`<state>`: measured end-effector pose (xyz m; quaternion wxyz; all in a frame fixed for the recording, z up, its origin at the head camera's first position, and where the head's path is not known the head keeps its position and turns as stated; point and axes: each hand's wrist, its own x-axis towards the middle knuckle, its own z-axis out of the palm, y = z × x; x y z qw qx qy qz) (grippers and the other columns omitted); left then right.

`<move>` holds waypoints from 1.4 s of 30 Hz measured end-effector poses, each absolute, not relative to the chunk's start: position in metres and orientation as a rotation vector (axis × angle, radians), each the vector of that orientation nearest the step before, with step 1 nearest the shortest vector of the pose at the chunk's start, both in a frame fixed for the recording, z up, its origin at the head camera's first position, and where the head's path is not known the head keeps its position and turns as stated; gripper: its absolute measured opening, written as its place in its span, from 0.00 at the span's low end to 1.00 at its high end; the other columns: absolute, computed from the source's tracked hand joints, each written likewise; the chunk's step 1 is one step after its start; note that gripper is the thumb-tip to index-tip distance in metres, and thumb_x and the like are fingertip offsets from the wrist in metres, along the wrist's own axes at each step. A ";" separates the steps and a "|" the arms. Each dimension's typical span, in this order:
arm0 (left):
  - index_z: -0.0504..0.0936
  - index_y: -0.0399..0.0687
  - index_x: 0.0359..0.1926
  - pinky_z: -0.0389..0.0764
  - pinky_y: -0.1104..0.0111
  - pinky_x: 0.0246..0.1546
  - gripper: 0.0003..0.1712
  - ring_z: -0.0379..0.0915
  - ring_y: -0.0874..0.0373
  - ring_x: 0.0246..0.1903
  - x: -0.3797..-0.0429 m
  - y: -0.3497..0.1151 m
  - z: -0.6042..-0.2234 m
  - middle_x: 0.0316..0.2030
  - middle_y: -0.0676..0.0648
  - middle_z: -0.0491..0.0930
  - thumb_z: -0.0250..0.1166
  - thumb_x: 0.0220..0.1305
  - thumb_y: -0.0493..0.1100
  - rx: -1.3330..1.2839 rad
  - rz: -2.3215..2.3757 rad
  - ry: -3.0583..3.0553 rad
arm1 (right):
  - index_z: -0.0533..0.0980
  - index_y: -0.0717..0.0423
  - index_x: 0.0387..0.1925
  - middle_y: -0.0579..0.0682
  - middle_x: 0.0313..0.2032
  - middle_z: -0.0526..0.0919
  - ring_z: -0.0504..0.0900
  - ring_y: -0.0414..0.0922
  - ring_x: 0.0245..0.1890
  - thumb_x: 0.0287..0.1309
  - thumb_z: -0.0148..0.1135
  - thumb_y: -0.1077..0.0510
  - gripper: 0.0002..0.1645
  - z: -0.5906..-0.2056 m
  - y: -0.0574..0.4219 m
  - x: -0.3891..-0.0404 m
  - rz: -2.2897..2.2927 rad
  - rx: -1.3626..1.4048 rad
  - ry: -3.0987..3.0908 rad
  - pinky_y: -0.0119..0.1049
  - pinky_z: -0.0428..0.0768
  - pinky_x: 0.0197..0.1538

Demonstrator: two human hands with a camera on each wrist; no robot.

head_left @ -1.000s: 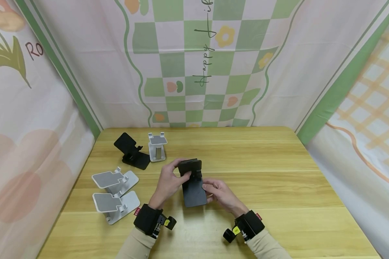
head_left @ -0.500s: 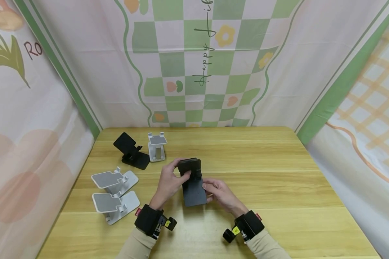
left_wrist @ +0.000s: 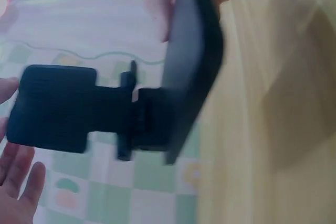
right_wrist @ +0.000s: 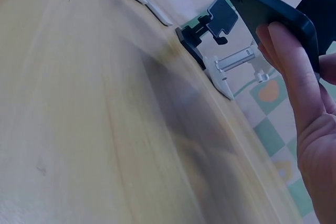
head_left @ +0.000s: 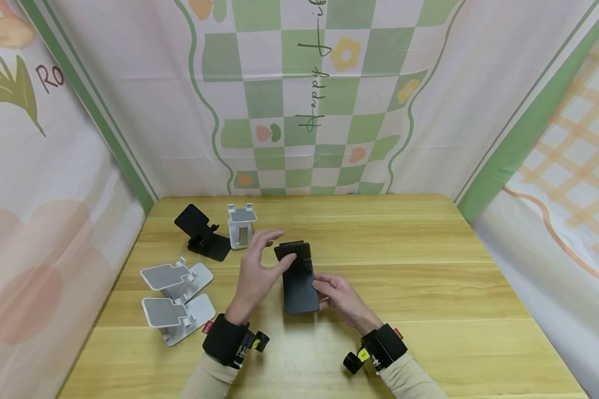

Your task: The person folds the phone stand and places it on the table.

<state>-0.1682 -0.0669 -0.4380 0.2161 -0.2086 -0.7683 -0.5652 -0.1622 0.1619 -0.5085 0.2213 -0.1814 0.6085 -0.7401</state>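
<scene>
A black phone stand (head_left: 301,291) is held above the table between the two hands. My right hand (head_left: 344,299) pinches the right edge of its flat base; in the right wrist view the fingers (right_wrist: 291,61) lie under that base. My left hand (head_left: 257,277) is spread at the stand's upper left. Its thumb tip overlaps the upper panel in the head view, and whether it touches is unclear. In the left wrist view the stand's upper panel (left_wrist: 52,108) is unfolded from the base (left_wrist: 194,61), with left fingers (left_wrist: 18,177) spread beside it.
Two white-and-grey phone stands (head_left: 167,277) (head_left: 169,312) stand at the left of the wooden table (head_left: 404,277). Farther back are another black stand (head_left: 209,244) and a small white stand (head_left: 242,227), close behind my left hand. Patterned cloth (head_left: 309,100) hangs behind the table.
My left hand has loosened from the stand's upper panel, its fingers spreading up and left. The stand has tilted slightly, its panel showing more. My right hand keeps its grip nearly in place.
</scene>
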 end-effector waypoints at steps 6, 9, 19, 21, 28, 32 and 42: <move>0.88 0.47 0.52 0.78 0.60 0.51 0.21 0.76 0.50 0.51 -0.167 -0.067 -0.425 0.48 0.45 0.82 0.79 0.57 0.41 -0.739 -1.079 -2.105 | 0.65 0.83 0.65 0.46 0.45 0.89 0.89 0.42 0.40 0.79 0.48 0.61 0.27 -0.510 0.162 -0.162 -2.037 -0.481 1.716 0.35 0.88 0.39; 0.89 0.48 0.50 0.79 0.60 0.46 0.20 0.77 0.51 0.47 -0.165 -0.066 -0.419 0.46 0.46 0.83 0.80 0.56 0.44 -0.772 -0.900 -2.139 | 0.65 0.82 0.65 0.46 0.45 0.89 0.89 0.42 0.40 0.78 0.48 0.60 0.28 -0.510 0.162 -0.162 -2.033 -0.475 1.723 0.34 0.88 0.38; 0.89 0.50 0.47 0.80 0.64 0.45 0.15 0.77 0.54 0.45 -0.160 -0.065 -0.415 0.44 0.50 0.83 0.78 0.59 0.39 -0.755 -0.684 -2.287 | 0.66 0.81 0.66 0.49 0.45 0.89 0.89 0.43 0.40 0.78 0.49 0.60 0.27 -0.511 0.162 -0.160 -2.015 -0.441 1.745 0.35 0.88 0.39; 0.88 0.50 0.46 0.81 0.64 0.46 0.13 0.76 0.55 0.45 -0.160 -0.065 -0.415 0.44 0.50 0.82 0.77 0.60 0.37 -0.762 -0.688 -2.289 | 0.66 0.81 0.66 0.49 0.45 0.90 0.89 0.43 0.40 0.78 0.50 0.61 0.27 -0.511 0.161 -0.160 -2.019 -0.437 1.744 0.35 0.88 0.38; 0.85 0.47 0.45 0.81 0.63 0.47 0.11 0.75 0.53 0.44 -0.161 -0.063 -0.417 0.42 0.49 0.81 0.74 0.62 0.34 -0.783 -0.676 -2.286 | 0.67 0.81 0.65 0.50 0.44 0.89 0.89 0.43 0.39 0.77 0.50 0.61 0.27 -0.511 0.158 -0.159 -2.035 -0.435 1.749 0.35 0.88 0.36; 0.85 0.45 0.44 0.81 0.64 0.46 0.11 0.75 0.52 0.43 -0.159 -0.061 -0.420 0.41 0.48 0.81 0.74 0.62 0.33 -0.797 -0.651 -2.270 | 0.67 0.81 0.65 0.53 0.46 0.89 0.89 0.43 0.39 0.78 0.50 0.60 0.27 -0.511 0.157 -0.160 -2.049 -0.392 1.764 0.35 0.88 0.36; 0.85 0.44 0.42 0.82 0.64 0.45 0.10 0.77 0.52 0.41 -0.152 -0.051 -0.431 0.40 0.47 0.82 0.75 0.60 0.32 -0.837 -0.634 -2.182 | 0.63 0.84 0.67 0.65 0.52 0.85 0.89 0.43 0.40 0.77 0.49 0.61 0.29 -0.506 0.156 -0.164 -2.113 -0.309 1.751 0.32 0.87 0.36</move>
